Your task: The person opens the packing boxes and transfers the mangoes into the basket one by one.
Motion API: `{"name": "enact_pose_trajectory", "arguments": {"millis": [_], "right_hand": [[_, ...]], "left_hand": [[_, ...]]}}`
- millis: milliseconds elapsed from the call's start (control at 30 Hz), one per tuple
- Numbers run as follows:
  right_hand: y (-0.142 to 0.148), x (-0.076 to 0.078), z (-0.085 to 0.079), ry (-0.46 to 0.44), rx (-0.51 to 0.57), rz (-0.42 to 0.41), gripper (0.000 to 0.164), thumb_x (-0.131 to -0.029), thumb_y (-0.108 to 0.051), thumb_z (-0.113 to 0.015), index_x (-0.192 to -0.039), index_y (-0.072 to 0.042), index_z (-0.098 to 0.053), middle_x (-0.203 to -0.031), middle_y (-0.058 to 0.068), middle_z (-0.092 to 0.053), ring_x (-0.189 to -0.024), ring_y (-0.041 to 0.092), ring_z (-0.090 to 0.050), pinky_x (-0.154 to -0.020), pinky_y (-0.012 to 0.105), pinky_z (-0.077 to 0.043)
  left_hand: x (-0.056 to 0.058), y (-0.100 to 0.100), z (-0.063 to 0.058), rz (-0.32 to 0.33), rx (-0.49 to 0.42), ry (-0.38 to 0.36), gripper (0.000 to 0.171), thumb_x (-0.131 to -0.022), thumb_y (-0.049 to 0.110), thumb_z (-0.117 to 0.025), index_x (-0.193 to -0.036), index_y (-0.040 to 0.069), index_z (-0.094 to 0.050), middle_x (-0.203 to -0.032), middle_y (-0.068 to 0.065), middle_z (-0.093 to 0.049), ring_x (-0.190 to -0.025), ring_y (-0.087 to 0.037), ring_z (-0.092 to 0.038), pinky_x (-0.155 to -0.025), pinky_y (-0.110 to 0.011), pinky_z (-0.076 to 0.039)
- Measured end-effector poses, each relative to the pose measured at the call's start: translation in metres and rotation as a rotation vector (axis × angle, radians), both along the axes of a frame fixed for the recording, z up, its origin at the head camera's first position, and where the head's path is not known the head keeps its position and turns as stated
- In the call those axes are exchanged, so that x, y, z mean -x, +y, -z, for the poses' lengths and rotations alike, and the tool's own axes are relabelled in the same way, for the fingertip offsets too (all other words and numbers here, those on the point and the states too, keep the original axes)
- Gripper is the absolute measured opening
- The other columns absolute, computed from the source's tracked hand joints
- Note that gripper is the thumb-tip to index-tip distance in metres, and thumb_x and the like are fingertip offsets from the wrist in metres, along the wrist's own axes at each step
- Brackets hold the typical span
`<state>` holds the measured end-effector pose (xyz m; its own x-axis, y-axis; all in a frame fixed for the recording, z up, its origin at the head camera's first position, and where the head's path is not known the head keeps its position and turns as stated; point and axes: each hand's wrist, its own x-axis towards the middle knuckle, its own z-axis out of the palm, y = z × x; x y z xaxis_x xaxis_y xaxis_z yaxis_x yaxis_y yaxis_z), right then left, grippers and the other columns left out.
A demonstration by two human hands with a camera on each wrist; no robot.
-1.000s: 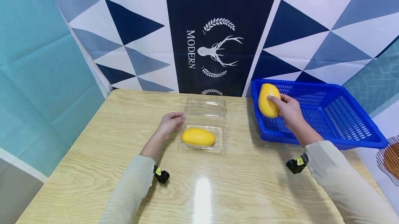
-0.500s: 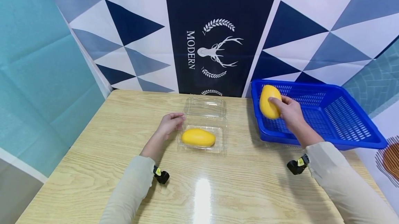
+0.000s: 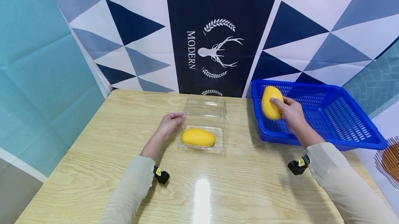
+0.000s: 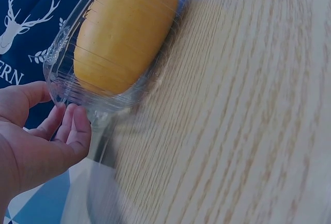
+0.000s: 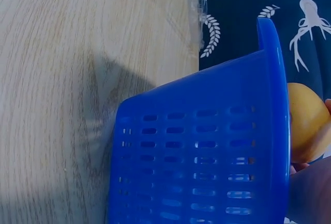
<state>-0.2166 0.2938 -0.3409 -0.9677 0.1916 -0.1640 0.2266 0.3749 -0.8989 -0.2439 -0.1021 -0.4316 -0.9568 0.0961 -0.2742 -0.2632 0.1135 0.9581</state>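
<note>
My right hand (image 3: 292, 113) grips a yellow mango (image 3: 272, 102), thumb across its near face, over the left end of a blue plastic basket (image 3: 315, 141). In the right wrist view the basket's slotted wall hides most of that hand, and part of the mango (image 5: 305, 123) shows past the rim. A second mango (image 3: 198, 137) lies lengthwise in the front half of a clear plastic clamshell box (image 3: 220, 137), whose lid (image 3: 205, 107) is folded back. My left hand (image 3: 169, 124) pinches the box's left edge, fingertips at the rim in the left wrist view.
The light wooden table (image 3: 243, 189) runs from under the box towards me. Behind it hangs a patterned cloth (image 3: 215, 16) with a deer print. The basket stands at the table's right side, close to the cloth.
My right hand has drifted slightly to the right and towards me with the mango, still over the basket. The left hand and the box have stayed in place.
</note>
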Motion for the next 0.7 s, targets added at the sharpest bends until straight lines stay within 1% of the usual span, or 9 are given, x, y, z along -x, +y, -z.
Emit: {"name": "enact_pose_trajectory", "arguments": {"millis": [133, 267, 467, 700], "right_hand": [[0.0012, -0.0003, 0.0019, -0.006, -0.013, 0.009, 0.087, -0.086, -0.059, -0.052, -0.147, -0.004, -0.024, -0.104, -0.008, -0.046, -0.08, -0.001, -0.051, -0.069, 0.013, -0.048], [0.0024, -0.0004, 0.0031, 0.002, -0.007, -0.002, 0.086, -0.087, -0.058, -0.052, -0.147, -0.003, -0.024, -0.104, -0.008, -0.046, -0.079, -0.002, -0.052, -0.068, 0.014, -0.048], [0.0033, -0.0004, 0.0038, 0.0, -0.016, 0.001, 0.087, -0.087, -0.059, -0.052, -0.148, -0.003, -0.024, -0.105, -0.007, -0.046, -0.079, -0.002, -0.052, -0.068, 0.014, -0.049], [0.0045, -0.0001, 0.0047, -0.002, -0.003, -0.009, 0.088, -0.087, -0.058, -0.052, -0.147, -0.002, -0.023, -0.104, -0.007, -0.046, -0.077, -0.005, -0.053, -0.069, 0.014, -0.049]], "left_hand": [[0.0001, 0.0001, 0.0001, 0.0, 0.002, -0.001, 0.039, -0.092, 0.015, -0.057, -0.13, 0.003, -0.053, -0.124, -0.016, -0.057, -0.1, -0.023, -0.059, -0.084, -0.03, -0.052], [-0.0002, 0.0002, -0.0003, -0.001, -0.007, -0.006, 0.04, -0.092, 0.015, -0.057, -0.13, 0.003, -0.052, -0.124, -0.016, -0.057, -0.102, -0.024, -0.059, -0.084, -0.03, -0.052], [0.0, 0.0003, 0.0, 0.0, -0.008, -0.008, 0.04, -0.093, 0.015, -0.057, -0.13, 0.003, -0.052, -0.124, -0.017, -0.057, -0.1, -0.023, -0.059, -0.083, -0.029, -0.052], [0.0007, 0.0006, 0.0005, -0.002, -0.014, -0.011, 0.039, -0.093, 0.015, -0.057, -0.13, 0.003, -0.053, -0.126, -0.017, -0.056, -0.102, -0.024, -0.058, -0.086, -0.031, -0.052]]}}
